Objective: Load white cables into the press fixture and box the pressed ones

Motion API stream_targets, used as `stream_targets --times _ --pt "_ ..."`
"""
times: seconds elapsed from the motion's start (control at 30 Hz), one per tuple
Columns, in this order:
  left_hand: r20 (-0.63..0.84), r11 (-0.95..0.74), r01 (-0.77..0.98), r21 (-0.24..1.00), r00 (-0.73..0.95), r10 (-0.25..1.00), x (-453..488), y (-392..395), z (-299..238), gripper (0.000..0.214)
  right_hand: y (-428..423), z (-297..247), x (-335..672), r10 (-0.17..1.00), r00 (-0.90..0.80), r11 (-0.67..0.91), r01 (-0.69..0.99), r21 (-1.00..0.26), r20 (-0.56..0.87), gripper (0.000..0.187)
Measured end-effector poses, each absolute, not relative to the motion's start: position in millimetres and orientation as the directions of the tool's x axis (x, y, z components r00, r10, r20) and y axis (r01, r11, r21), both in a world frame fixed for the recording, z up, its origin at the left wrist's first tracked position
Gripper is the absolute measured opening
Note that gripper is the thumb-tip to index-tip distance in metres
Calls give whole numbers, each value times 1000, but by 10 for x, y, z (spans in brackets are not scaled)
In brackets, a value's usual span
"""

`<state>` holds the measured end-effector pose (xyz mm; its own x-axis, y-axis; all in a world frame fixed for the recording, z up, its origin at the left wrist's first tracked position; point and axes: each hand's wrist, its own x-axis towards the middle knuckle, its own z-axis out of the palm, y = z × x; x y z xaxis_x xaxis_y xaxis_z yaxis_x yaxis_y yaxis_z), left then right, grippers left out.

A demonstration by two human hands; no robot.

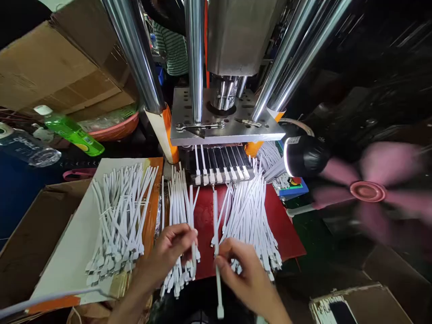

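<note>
My left hand [175,245] is closed in a pinch on one white flat strip [191,207], held nearly upright over a pile of similar strips [177,193]. My right hand [241,265] pinches another white strip [216,216] around its middle; its blocky end hangs down towards me. Just beyond, a dark slotted fixture [219,164] holds several white strips side by side, their blocky ends facing me. To the right of my right hand lies a large pile of white strips [249,211] on a red board [286,234].
A press plate [232,128] hangs above the fixture, between steel columns [194,67]. More strips [121,211] lie on a cardboard sheet at left. A pink fan [367,191] with blurred blades and a lit lamp [300,155] stand right. A green bottle [72,130] lies back left.
</note>
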<state>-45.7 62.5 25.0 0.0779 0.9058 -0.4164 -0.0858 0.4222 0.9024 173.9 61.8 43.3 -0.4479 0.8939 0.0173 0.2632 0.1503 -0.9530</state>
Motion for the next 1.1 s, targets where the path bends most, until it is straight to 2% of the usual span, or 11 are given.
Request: stream_targets --times 0.13,0.23,0.3,0.37,0.43,0.5,0.57,0.63,0.77,0.9,1.1 --pt "-414 427 -149 892 110 904 -153 453 187 50 558 462 1731 734 -675 177 288 -941 -69 13" --pt "-398 401 -110 910 45 916 -87 310 139 46 633 491 1858 665 -724 82 314 -946 -183 11" --pt "-348 348 -12 937 31 937 -68 219 101 41 697 506 1890 711 -673 -33 257 -966 -203 25" --pt "-269 257 133 957 81 960 -51 160 69 39 749 500 1843 813 -550 -139 133 -981 -190 33" --pt "-197 155 256 954 147 969 -51 161 65 40 778 467 1751 891 -418 -170 54 -984 -177 34" --pt "-143 85 318 944 165 976 -83 238 112 31 783 411 1669 924 -348 -143 59 -988 -155 37" --pt "-85 35 325 945 143 986 -136 380 211 22 771 351 1629 933 -335 -106 90 -990 -130 40" --pt "-16 -22 308 951 121 993 -177 552 335 26 752 305 1629 927 -354 -90 110 -990 -124 42" --pt "58 -108 273 956 185 981 -171 827 528 13 730 297 1681 920 -391 26 154 -988 -37 41" --pt "46 -106 239 965 243 969 -166 900 604 15 723 336 1773 914 -402 144 187 -972 58 32" --pt "-7 -58 222 973 284 959 -227 879 628 15 749 342 1779 946 -314 134 138 -981 85 19"
